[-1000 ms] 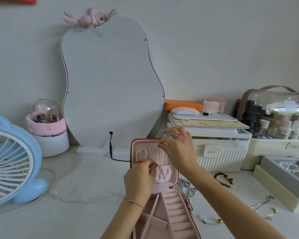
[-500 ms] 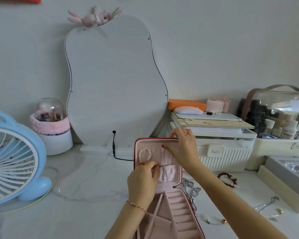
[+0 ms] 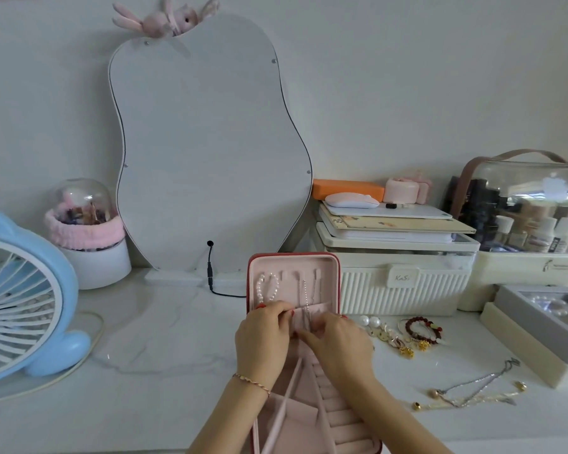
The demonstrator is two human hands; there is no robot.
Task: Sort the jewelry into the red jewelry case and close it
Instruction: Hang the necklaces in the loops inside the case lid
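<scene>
Your left hand [image 3: 263,335] and right hand [image 3: 336,342] meet at the pocket in the upright lid of the red jewelry case [image 3: 338,283], fingers curled and pinching the pocket's edge where a thin chain necklace [image 3: 305,296] hangs. At 11 o'clock from your hands a pearl bracelet [image 3: 267,287] hangs in the lid. The case stands open on the table [image 3: 164,348]. At 3 o'clock lie a red bead bracelet [image 3: 422,327] and loose earrings [image 3: 387,335]; at 4 o'clock, a silver chain [image 3: 473,386].
</scene>
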